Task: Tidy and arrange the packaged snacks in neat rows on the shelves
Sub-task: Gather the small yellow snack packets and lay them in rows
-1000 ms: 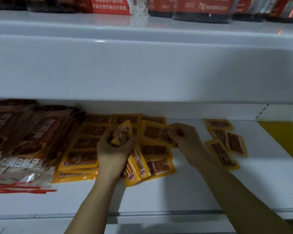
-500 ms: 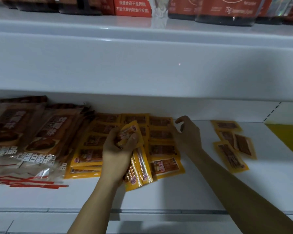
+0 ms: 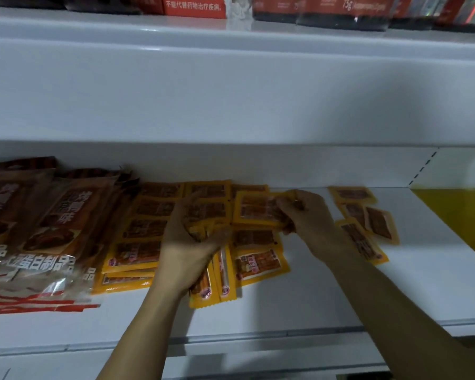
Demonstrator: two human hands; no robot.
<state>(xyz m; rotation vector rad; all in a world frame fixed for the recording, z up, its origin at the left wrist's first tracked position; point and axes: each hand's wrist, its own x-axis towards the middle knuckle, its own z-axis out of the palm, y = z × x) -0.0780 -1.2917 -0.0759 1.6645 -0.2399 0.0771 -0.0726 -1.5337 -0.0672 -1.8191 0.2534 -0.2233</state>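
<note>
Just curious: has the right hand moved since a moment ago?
Yes. The right hand came back left toward the yellow packet rows and now pinches one packet.

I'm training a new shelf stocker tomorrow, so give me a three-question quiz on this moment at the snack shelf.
1. True or false: the left hand grips a bunch of small yellow snack packets.
2. Multiple choice: the right hand pinches (A) a large brown snack bag, (B) a single flat yellow packet, (C) nothing.
3. Fill in: the four loose yellow packets lie on the white shelf to the ___ of the right hand.

Key: 1 true; 2 B; 3 right.
</note>
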